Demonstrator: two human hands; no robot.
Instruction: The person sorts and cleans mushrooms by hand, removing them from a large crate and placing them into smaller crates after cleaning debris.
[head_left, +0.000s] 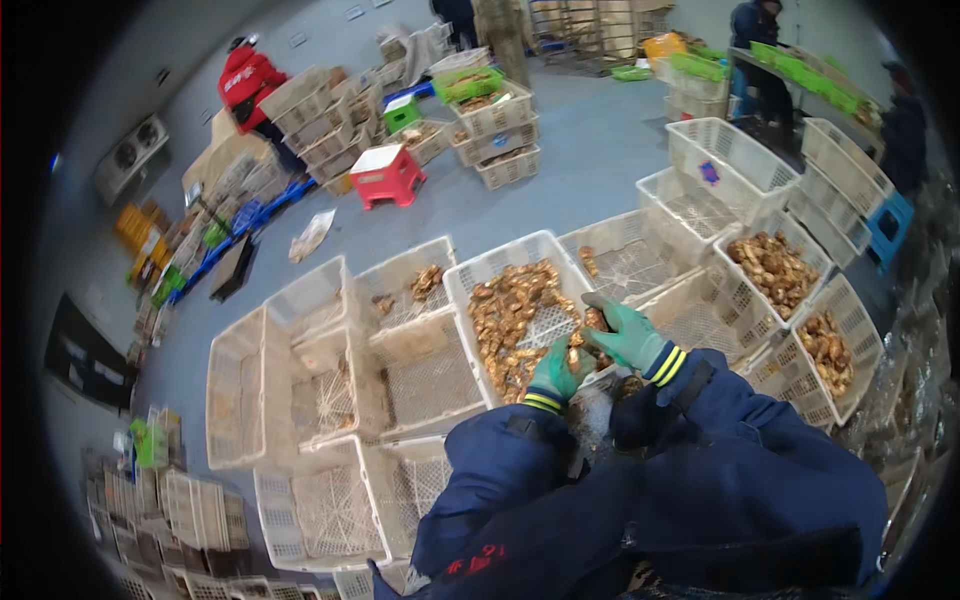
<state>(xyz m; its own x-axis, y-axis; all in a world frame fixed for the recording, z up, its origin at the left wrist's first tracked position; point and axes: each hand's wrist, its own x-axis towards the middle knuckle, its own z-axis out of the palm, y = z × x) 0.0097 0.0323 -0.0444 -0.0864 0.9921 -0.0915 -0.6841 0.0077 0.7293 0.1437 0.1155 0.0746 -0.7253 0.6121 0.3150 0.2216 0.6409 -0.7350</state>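
Note:
My left hand (556, 373), in a green coated glove, holds a brown mushroom (574, 358) at the near right corner of a white plastic crate (455, 300). Close beside it, my right hand (628, 334), gloved alike, grips another brown mushroom (597, 321) between thumb and fingers. The fingers partly cover both pieces. Under and beyond my hands, the crate contains a heap of brown and pale mushrooms (502, 322). Part of its mesh floor (551, 328) shows at the right.
Left stand several white crates (420, 367), one with a small mushroom cluster (426, 282). To the right, two crates hold mushroom piles (774, 271) (825, 352). A red stool (388, 176) and stacked crates (495, 142) stand farther off. A person in red (251, 82) is at the back left.

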